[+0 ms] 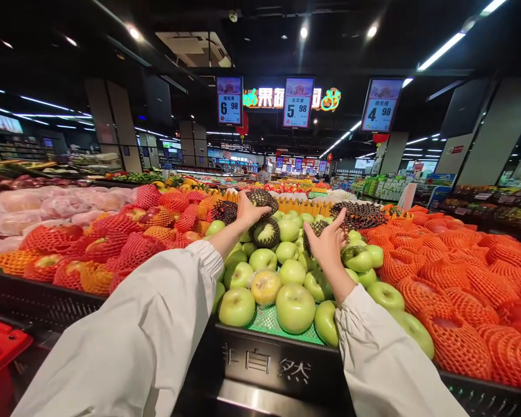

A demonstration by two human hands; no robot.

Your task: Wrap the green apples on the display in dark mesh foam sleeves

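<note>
My left hand [248, 212] is over the back of the green apple pile, open, with its thumb stretched out to the right. Right behind that thumb is a green apple in a black foam net [264, 198]; I cannot tell whether they touch. Another black-netted apple [267, 233] lies just below. My right hand [329, 242] is raised over the pile's right side, thumb and forefinger spread wide, other fingers partly bent. Beside its thumb is a dark net [315, 229]. Bare green apples [295, 308] lie below and between both hands; one apple is yellowish with a brown spot [265, 286].
Red and orange netted fruit [108, 249] is heaped at the left, with pink-wrapped fruit [61, 202] beyond. Orange-netted fruit [464, 284] fills the right. A black display edge [282, 359] runs in front. A red basket [2, 353] stands at lower left. Price signs [298, 102] hang above.
</note>
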